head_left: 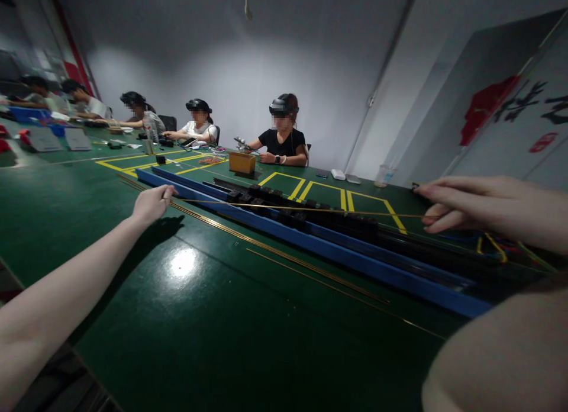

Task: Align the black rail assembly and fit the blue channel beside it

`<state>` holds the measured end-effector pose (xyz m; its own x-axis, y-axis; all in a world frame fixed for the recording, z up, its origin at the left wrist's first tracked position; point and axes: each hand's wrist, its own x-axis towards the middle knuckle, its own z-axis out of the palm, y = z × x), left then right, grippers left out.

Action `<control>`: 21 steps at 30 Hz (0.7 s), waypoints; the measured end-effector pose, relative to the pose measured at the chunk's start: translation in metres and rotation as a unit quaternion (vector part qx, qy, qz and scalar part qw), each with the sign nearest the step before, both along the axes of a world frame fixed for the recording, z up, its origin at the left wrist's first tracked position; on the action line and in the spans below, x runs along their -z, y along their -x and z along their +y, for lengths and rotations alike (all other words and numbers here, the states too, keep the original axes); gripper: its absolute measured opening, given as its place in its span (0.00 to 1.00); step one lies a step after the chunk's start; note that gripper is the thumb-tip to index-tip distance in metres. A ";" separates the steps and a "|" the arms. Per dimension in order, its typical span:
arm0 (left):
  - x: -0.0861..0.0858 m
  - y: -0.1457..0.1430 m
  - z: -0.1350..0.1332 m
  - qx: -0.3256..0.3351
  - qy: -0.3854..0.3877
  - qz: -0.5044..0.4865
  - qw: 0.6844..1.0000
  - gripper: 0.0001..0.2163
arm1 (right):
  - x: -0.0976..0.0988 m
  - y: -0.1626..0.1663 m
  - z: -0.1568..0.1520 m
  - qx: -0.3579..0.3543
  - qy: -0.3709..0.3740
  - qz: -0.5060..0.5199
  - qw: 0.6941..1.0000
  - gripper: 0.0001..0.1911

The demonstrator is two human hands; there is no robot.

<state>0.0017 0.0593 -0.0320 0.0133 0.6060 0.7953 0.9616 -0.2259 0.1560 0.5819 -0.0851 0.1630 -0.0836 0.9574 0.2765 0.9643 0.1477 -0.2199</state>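
Note:
Between my two hands stretches a thin brass-coloured rod point(284, 208), held nearly level above the table. My left hand point(153, 203) is closed in a pinch round its left end. The right end sits between the closed fingers of my right hand point(461, 208). Under the rod lies a long blue rail point(284, 227), with black rails and several black blocks point(261, 199) along it. More brass-coloured rods point(239, 237) rest in a bundle on the near side of the blue rail. One single rod point(319, 277) lies apart, closer to me.
The table point(213, 341) is green, with yellow tape outlines point(326, 190) on its far half. A cardboard box point(242, 162) stands beyond the rails, before a seated person point(284, 139). Coloured wires point(497, 246) lie at right below my hand. A clear cup point(385, 175) stands at the far edge.

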 end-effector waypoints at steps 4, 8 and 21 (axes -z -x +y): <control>-0.012 -0.029 -0.007 0.032 -0.050 -0.005 0.998 0.20 | 0.007 0.024 0.008 0.029 0.047 -0.003 0.998 0.36; -0.030 -0.077 -0.025 0.052 0.012 -0.096 0.994 0.17 | 0.008 0.075 0.005 -0.053 0.104 -0.037 0.992 0.34; -0.041 -0.155 -0.079 0.348 0.051 -0.079 0.933 0.11 | 0.023 0.125 0.016 -0.078 0.268 -0.110 0.954 0.19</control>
<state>0.1569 -0.0199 0.0094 0.3185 0.5671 0.7596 0.5514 -0.7626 0.3381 0.4572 -0.0692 0.1397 -0.2365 0.9271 -0.2908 0.9712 0.2166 -0.0993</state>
